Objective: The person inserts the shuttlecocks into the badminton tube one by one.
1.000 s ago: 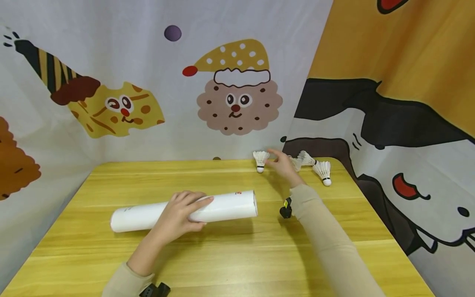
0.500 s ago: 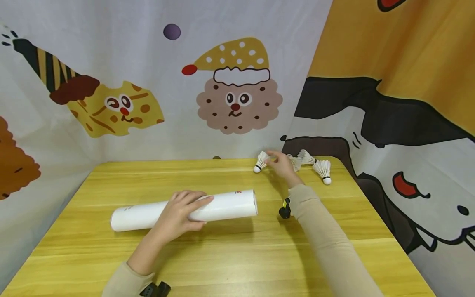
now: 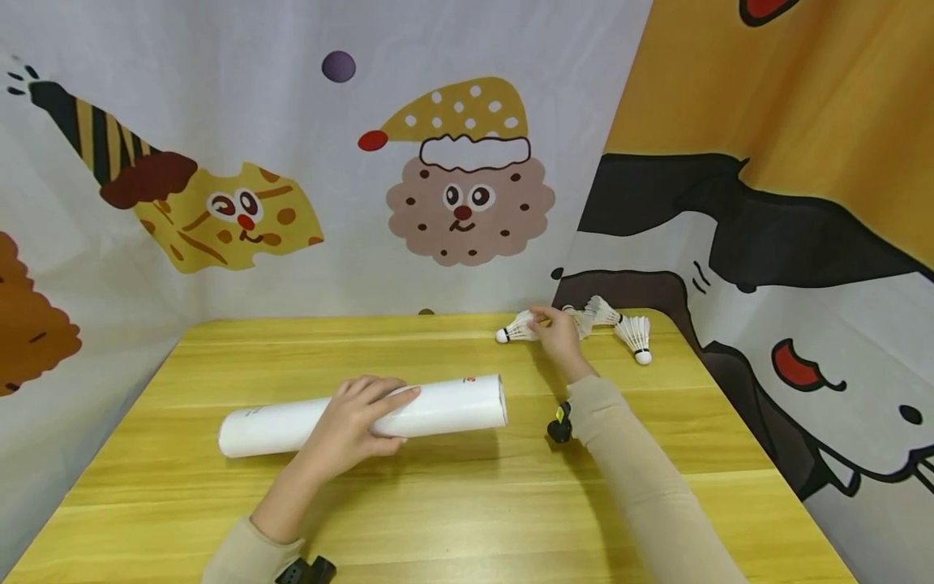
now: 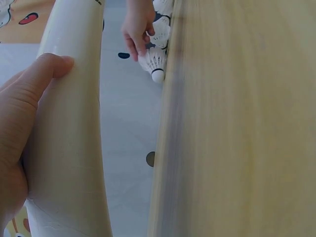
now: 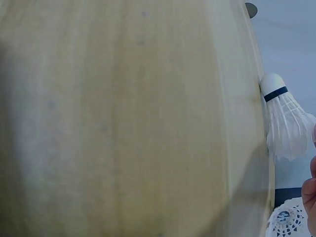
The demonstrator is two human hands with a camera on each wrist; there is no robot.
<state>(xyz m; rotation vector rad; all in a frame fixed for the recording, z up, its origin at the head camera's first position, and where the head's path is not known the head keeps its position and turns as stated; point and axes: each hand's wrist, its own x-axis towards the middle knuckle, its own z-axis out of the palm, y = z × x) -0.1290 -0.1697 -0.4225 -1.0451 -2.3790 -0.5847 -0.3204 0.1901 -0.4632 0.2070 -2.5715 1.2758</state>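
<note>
A long white tube (image 3: 445, 405) lies on its side on the yellow wooden table (image 3: 452, 503). My left hand (image 3: 365, 410) grips the tube around its middle, thumb on the near side; the left wrist view shows the tube (image 4: 69, 138) against my palm. At the far right of the table my right hand (image 3: 546, 326) pinches the feathers of a white shuttlecock (image 3: 515, 329), which points its cork to the left. The same shuttlecock (image 5: 284, 116) shows in the right wrist view, with a fingertip (image 5: 311, 190) at the frame edge, and the shuttlecock (image 4: 154, 61) shows small in the left wrist view.
More shuttlecocks lie in the far right corner: one (image 3: 635, 334) near the table's right edge, one (image 3: 601, 310) against the wall, one (image 3: 584, 321) behind my right hand. Cartoon-printed cloth walls (image 3: 467, 195) close in the table at the back and both sides.
The shuttlecock stood upright on its cork; my right hand has tipped it over so the cork points left. My left hand and the tube have stayed put.
</note>
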